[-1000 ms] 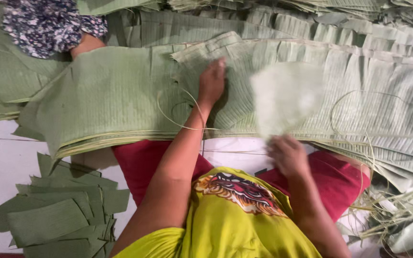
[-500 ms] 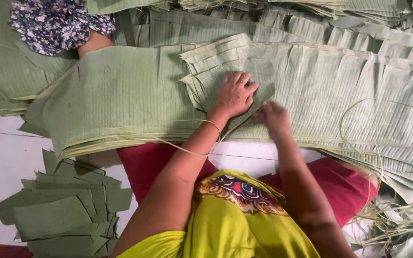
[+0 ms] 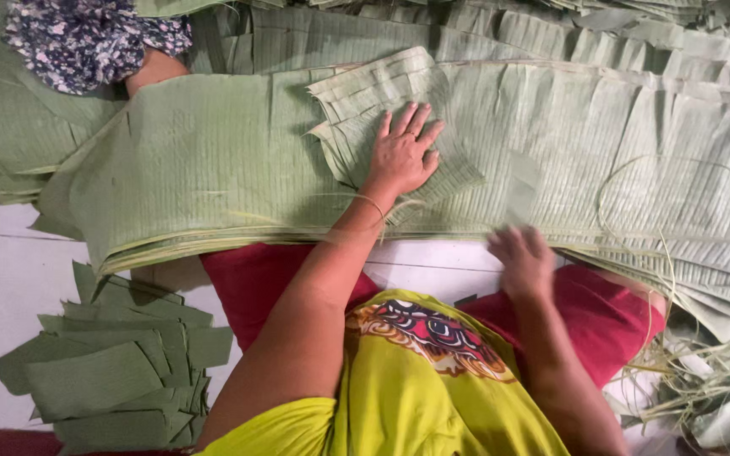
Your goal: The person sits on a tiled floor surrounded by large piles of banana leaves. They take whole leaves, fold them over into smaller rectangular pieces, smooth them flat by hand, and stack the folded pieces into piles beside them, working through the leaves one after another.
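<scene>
At about 7 o'clock, on the white floor [image 3: 10,279], a pile of cut pieces [image 3: 116,371] is seen; they are small, roughly rectangular and stacked loosely. This part of the work can be judged as done. Above it, from 9 to 3 o'clock, a thick stack of long leaves [image 3: 204,160] is spread across the view, so much material seems to be left. These leaves are pale green, ribbed crosswise, and frayed at the near edge.

Near the centre, a smaller bundle of strips [image 3: 365,101] is laid on the stack, its layers fanned out at 11 o'clock. The left hand [image 3: 403,156] is pressed flat on this bundle, fingers spread, nothing being gripped. A thin bangle is worn at the wrist.

At about 4 o'clock, the right hand [image 3: 524,262] is blurred at the stack's near edge; whether something is held cannot be told. At 5 o'clock, thin leaf ribs [image 3: 703,371] are scattered on the floor.
</scene>
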